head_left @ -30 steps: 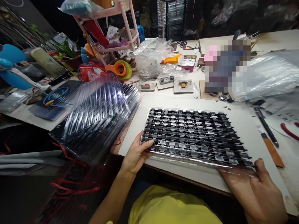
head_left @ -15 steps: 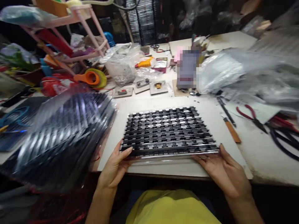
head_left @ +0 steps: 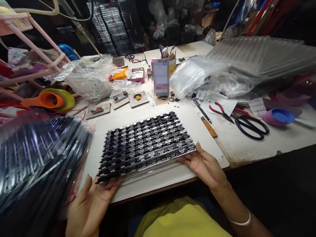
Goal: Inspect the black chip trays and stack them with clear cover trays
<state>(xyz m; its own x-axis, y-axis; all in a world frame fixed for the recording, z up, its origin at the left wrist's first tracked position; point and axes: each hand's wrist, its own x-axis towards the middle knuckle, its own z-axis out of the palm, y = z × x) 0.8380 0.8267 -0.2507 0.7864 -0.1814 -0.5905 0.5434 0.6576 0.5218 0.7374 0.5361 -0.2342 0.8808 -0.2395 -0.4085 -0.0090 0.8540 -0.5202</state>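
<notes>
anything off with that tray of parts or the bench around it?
Nothing looks damaged or spilled. The tray of black parts sits skewed on the white board, its near edge lifted between the left hand and right hand. A few small loose bits lie near the board's far edge.

Workshop interior: cluttered pale worktable (head_left: 247, 148); pink wire rack (head_left: 37, 62) at left; dark stacked trays (head_left: 111, 26) behind; dim background, lit tabletop.
</notes>
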